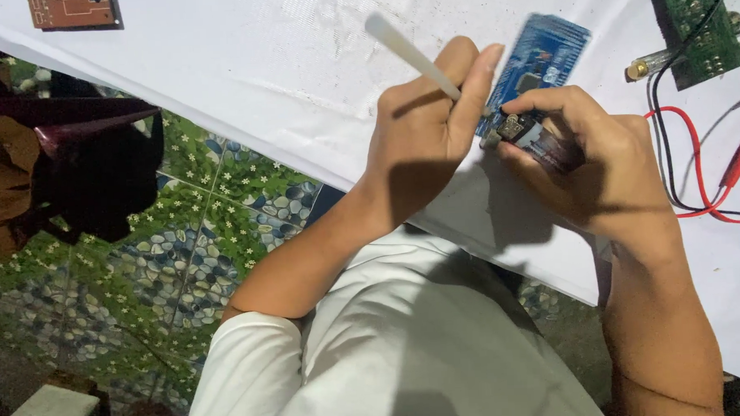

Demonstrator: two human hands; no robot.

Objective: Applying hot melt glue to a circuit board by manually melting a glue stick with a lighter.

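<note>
My left hand point(425, 136) grips a thin white stick-like tool point(405, 51), its long end pointing up and left and its tip hidden behind my fingers near a blue circuit board point(545, 50). My right hand point(594, 155) is closed around a small dark device with a metal end point(523, 133), held against the board's lower edge. Both hands meet over the white table surface point(259, 72).
A green circuit board point(696, 24) with black and red wires point(696, 164) lies at the right. A brown board point(72, 9) sits top left. A patterned pebble-and-flower floor point(182, 239) and a dark chair point(81, 161) are at the left.
</note>
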